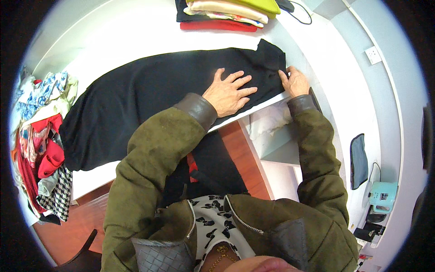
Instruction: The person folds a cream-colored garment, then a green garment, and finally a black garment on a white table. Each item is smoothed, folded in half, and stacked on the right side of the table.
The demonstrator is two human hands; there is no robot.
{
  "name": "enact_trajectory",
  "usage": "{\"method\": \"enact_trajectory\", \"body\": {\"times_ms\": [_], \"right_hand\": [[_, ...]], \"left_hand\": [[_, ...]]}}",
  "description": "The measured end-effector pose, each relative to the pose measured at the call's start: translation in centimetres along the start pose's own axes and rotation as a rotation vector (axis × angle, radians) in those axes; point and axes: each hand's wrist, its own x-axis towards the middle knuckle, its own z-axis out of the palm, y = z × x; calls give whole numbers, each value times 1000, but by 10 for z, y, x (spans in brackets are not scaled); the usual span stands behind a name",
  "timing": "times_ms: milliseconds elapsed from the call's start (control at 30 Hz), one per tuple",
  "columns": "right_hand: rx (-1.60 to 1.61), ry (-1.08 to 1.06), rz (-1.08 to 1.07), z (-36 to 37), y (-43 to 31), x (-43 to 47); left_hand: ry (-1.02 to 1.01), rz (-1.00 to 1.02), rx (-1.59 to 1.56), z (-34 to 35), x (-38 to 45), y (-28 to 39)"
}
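A long black garment lies spread across a white tabletop. My left hand rests palm down on it with the fingers spread, right of the garment's middle. At the garment's narrow right end, my right hand has its thumb and index finger at the edge of the cloth; whether they pinch it is not clear.
Folded clothes are stacked at the table's far side. A loose heap of clothes lies at the left end. Below the right hand is an open compartment with pale material. A turquoise appliance stands at the right.
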Motion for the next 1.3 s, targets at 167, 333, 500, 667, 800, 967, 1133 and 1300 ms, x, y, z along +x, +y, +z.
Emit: {"method": "enact_trajectory", "body": {"times_ms": [167, 333, 500, 667, 800, 967, 1133, 1300], "right_hand": [[357, -38, 289, 22, 1, 22], [1131, -316, 595, 17, -11, 45], [1676, -330, 689, -15, -37, 52], [1666, -81, 323, -55, -34, 63], [1396, 105, 86, -54, -25, 62], [493, 627, 112, -37, -15, 44], [206, 582, 109, -28, -7, 17], [-92, 365, 29, -22, -1, -8]], "left_hand": [[-6, 8, 10, 0, 0, -1], [16, 18, 20, 0, -1, -1], [3, 17, 3, 0, 0, -1], [24, 17, 3, 1, 0, -2], [24, 13, 1, 1, 0, -2], [28, 21, -12, 1, 0, -2], [5, 28, -1, 1, 0, -2], [-6, 22, -14, 0, 1, -2]]}}
